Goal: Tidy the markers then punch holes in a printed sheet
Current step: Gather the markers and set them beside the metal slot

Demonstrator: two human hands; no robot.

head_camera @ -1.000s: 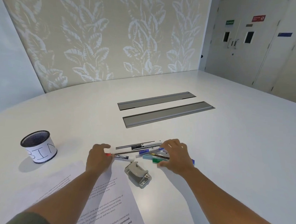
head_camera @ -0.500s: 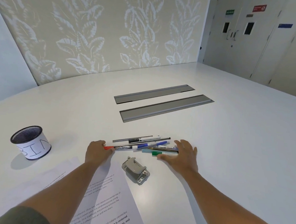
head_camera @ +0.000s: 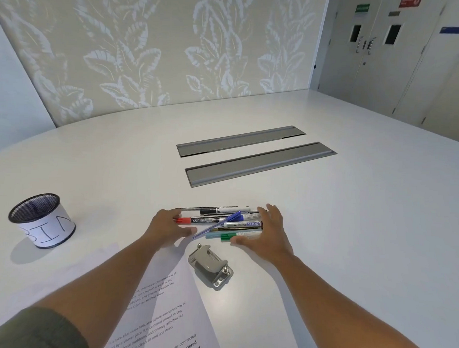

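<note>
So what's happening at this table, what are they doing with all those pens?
A person is gathering a loose bunch of markers and pens on a white table. The left hand cups one end of the bunch and the right hand the other, squeezing them into a bundle; nothing is lifted yet. A mesh cup labelled BIN stands off to the left, apart from the pens. A grey hole punch and printed sheets lie untouched nearer the person.

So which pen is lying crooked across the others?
The thin blue pen. It slants diagonally over the pile, while the other markers lie side by side.
</note>
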